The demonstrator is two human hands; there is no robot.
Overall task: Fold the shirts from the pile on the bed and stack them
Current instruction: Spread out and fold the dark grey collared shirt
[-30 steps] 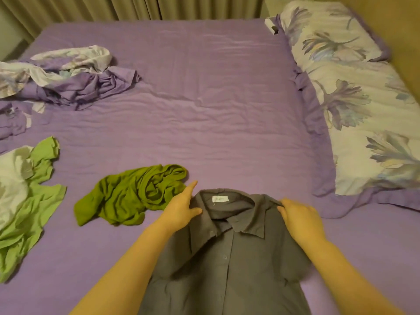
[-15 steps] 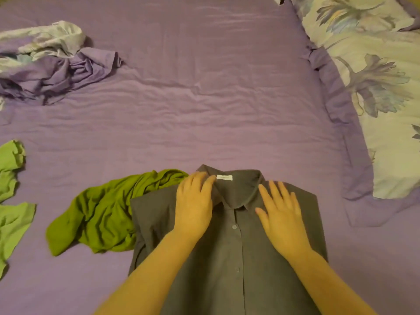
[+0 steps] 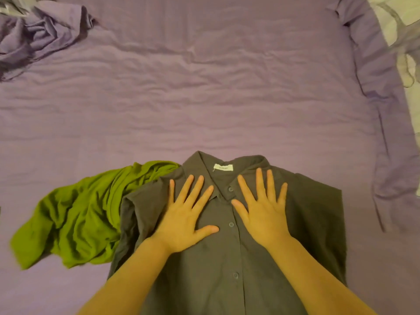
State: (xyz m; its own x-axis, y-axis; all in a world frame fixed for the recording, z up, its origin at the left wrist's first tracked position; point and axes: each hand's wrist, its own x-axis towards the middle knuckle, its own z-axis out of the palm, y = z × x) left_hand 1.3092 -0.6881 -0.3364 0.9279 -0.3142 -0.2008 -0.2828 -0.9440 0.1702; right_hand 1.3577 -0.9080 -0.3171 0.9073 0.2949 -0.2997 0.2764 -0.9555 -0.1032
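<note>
On wrinkled purple bedsheet [image 3: 204,87], flat grey button shirt [image 3: 306,223], left hand [image 3: 186,223], right hand [image 3: 266,214] splayed flat, crumpled green shirt [image 3: 75,219] beside.

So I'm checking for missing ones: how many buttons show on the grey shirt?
3: one button at the collar, one between the hands, one lower, between the forearms. More may lie below the frame.

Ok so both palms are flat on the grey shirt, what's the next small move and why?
Probably sweep both hands outward to flatten it. The left hand and right hand lie spread either side of the buttons on the grey shirt, whose left sleeve side is bunched and rides over the green shirt, so it isn't flat enough to fold.
</note>
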